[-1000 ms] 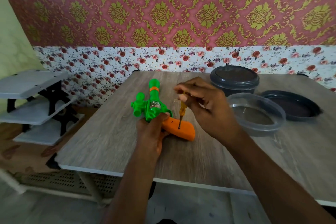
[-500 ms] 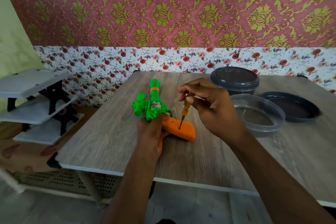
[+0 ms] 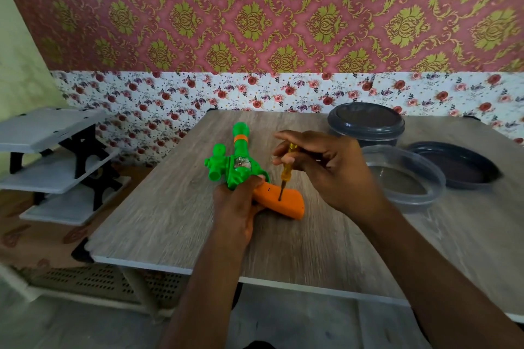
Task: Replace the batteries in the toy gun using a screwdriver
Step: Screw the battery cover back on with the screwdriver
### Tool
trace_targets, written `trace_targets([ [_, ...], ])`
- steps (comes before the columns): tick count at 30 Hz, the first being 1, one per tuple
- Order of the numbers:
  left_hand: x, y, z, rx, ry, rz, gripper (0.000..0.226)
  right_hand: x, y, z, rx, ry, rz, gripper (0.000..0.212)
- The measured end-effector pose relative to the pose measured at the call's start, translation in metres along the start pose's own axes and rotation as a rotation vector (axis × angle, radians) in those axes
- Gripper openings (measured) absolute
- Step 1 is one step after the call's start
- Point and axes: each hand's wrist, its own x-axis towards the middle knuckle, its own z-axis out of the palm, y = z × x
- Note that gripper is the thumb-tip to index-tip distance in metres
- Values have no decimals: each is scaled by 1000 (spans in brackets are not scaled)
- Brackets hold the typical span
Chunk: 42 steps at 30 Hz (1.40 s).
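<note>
Head view is showing the toy gun (image 3: 241,167) lying on its side toward the left edge of the table (image 3: 170,221), green barrel pointing at the far edge and orange grip (image 3: 280,201) angled back toward you, so the flat face of the grip is facing up where a battery cover would most likely sit. You are wrapping your left hand (image 3: 235,207) around the junction of body and grip, pinning the toy to the tabletop; that is probably keeping it from twisting under the tool. Your right hand (image 3: 326,170) is pinching the yellow handle of the screwdriver (image 3: 286,170) between fingertips, with the shaft standing nearly upright and its tip sitting in a small dark hole in the grip, which reads as a screw being worked. No cover or batteries are showing loose, so the job is looking early. Past your right hand, toward the far right corner, a lidded dark container (image 3: 365,125), a clear plastic tub (image 3: 405,178) and a dark lid (image 3: 456,164) are waiting close together, perhaps placed within reach for small parts.
</note>
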Motion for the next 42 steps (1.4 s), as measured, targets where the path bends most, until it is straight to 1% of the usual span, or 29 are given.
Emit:
trace_targets([
  [2,1,-1,-1,7,4,-3,41,-1,1,2,-72,81,-44,29],
  [4,1,-2,-1,11,8,-2,41,0,3,5,-176,112,-113,29],
  [6,2,-3,-1,14,5,1,39,0,4,6,-177,82,-127,28],
  [8,1,-2,-1,14,2,-5,36,-1,5,4,-65,44,-61,29],
  [10,2,-1,-1,17,6,-16,37,-2,5,1,-23,46,-24,32],
  [12,3,-1,-1,13,9,-22,39,-2,6,0,-74,71,-53,31],
  [15,3,-1,0,18,17,-31,38,0,4,1,-212,103,-138,31],
  [17,3,-2,0,13,22,-37,40,0,2,0,-232,92,-152,27],
  [19,3,-1,0,10,19,-36,41,1,2,-3,-182,33,-139,21],
  [21,2,0,0,9,13,-31,41,0,4,-4,-86,-38,-90,27],
  [23,2,0,0,12,8,-25,40,0,5,-3,-30,-44,-50,33],
  [27,3,-2,-1,8,7,-18,40,4,6,2,-168,9,-112,34],
  [32,4,-3,-2,5,-2,-10,43,8,0,-1,-247,-18,-147,29],
  [35,5,-3,-2,-2,-4,-23,45,10,0,-6,-201,-65,-111,26],
  [37,5,-2,-2,4,-2,-25,44,11,0,-10,-98,-139,-56,26],
  [39,4,-3,-2,7,-8,-18,42,11,-2,-12,21,-198,20,31],
  [40,4,-3,-3,5,-12,-18,40,10,-2,-13,48,-198,37,33],
  [42,3,-2,-2,3,-12,-23,39,11,-2,-13,19,-149,16,32],
])
